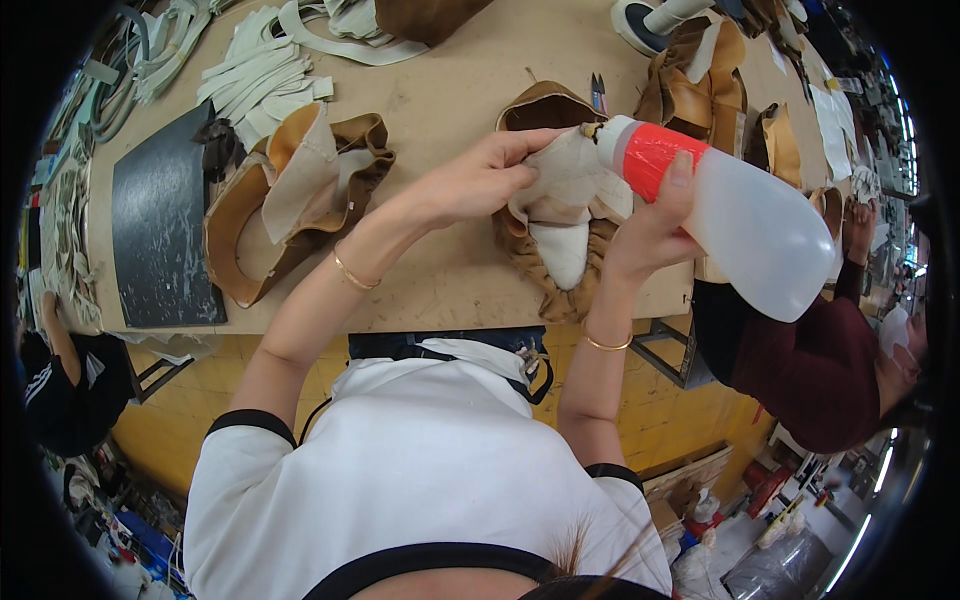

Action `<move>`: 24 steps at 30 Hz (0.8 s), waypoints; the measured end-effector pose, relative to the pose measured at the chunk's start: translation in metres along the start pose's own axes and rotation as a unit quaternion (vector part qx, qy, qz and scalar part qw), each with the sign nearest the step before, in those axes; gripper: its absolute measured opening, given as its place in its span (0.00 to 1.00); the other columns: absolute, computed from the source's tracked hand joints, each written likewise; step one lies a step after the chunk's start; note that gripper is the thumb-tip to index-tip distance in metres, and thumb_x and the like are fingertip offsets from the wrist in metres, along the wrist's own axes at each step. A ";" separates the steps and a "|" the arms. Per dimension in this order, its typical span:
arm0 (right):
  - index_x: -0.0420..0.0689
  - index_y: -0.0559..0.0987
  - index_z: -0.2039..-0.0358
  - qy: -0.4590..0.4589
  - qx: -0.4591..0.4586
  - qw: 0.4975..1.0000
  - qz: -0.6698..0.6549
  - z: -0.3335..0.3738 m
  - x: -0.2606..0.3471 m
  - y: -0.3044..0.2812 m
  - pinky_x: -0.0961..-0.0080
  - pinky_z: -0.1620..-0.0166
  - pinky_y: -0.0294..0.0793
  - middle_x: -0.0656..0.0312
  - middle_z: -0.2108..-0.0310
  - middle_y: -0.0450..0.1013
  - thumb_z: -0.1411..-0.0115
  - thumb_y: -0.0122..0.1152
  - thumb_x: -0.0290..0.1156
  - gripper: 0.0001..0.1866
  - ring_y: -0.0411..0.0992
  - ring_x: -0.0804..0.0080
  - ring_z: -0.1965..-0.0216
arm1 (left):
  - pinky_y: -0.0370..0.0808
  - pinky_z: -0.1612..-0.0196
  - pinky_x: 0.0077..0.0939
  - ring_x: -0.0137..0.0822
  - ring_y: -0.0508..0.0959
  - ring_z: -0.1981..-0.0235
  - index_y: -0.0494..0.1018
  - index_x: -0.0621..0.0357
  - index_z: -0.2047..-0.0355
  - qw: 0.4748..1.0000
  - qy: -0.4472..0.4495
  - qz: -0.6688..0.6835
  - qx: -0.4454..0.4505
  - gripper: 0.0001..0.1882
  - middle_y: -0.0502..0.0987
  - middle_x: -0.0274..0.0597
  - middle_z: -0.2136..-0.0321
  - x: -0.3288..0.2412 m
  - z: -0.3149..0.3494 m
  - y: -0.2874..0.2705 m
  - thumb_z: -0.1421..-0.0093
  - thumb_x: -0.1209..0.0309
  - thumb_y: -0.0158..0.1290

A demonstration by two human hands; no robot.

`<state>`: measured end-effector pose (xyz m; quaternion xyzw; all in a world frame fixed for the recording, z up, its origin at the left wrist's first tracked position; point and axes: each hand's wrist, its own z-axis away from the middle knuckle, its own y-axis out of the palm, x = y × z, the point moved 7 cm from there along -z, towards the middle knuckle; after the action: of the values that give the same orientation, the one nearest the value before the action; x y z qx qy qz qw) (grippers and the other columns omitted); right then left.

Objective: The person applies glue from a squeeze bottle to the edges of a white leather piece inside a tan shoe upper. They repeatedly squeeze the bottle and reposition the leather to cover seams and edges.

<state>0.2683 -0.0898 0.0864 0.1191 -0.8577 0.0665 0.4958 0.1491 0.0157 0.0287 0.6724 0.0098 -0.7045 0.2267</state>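
Bottle (765,235) and red band (652,158) first: the band wraps the shoulder of your translucent white bottle, shiny and creased, and any print on it is too small for you to read. Your right hand (655,230) is closed around the bottle, thumb laid along the near side by the band's edge, the other fingers curled underneath and partly hidden. You have it tilted, base toward your lower right, with its nozzle (592,131) at the top edge of the pale flap (565,170).

That flap belongs to the brown leather piece (565,300), which lies on the table (430,285) in front of you, between your hands. Your left hand (485,180) grasps the flap's left edge, index finger stretched along the top toward the nozzle, thumb bent below it, remaining fingers folded in.

Just beyond the work lies a small two-pronged tool (598,92). On your left sit another leather piece (235,240) and a scuffed black board (168,225).
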 end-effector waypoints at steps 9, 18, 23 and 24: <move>0.31 0.73 0.63 -0.040 0.084 0.995 -0.036 0.013 0.019 0.007 0.74 0.60 0.71 0.57 0.64 0.72 0.48 0.62 0.30 0.16 0.70 0.71 0.67 | 0.59 0.44 0.20 0.24 0.66 0.49 0.57 0.60 0.40 1.000 -0.019 -0.020 -0.006 0.26 0.68 0.36 0.48 -0.007 -0.003 0.003 0.41 0.82 0.36; 0.32 0.74 0.66 -0.182 0.020 0.976 0.114 0.001 0.027 -0.001 0.73 0.62 0.72 0.55 0.67 0.72 0.50 0.63 0.29 0.14 0.70 0.70 0.70 | 0.67 0.54 0.17 0.23 0.71 0.59 0.60 0.63 0.44 0.999 -0.028 -0.014 -0.034 0.22 0.73 0.36 0.55 0.008 0.000 -0.006 0.39 0.78 0.38; 0.33 0.72 0.63 -0.031 0.027 0.997 -0.072 0.003 0.007 -0.005 0.71 0.59 0.71 0.56 0.65 0.71 0.52 0.66 0.29 0.19 0.70 0.69 0.69 | 0.66 0.55 0.16 0.21 0.70 0.60 0.61 0.63 0.44 0.996 -0.041 -0.034 -0.065 0.21 0.74 0.36 0.57 0.005 0.005 -0.007 0.38 0.77 0.39; 0.33 0.74 0.65 -0.070 0.043 0.994 -0.067 0.009 0.013 -0.001 0.72 0.60 0.71 0.58 0.66 0.72 0.54 0.69 0.29 0.18 0.70 0.69 0.69 | 0.66 0.54 0.17 0.21 0.70 0.59 0.62 0.64 0.45 0.997 -0.033 -0.027 -0.062 0.21 0.74 0.37 0.58 0.002 0.005 -0.005 0.39 0.79 0.38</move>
<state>0.2546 -0.0947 0.0927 0.2016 -0.8766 0.0616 0.4326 0.1431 0.0182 0.0257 0.6328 0.0641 -0.7305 0.2485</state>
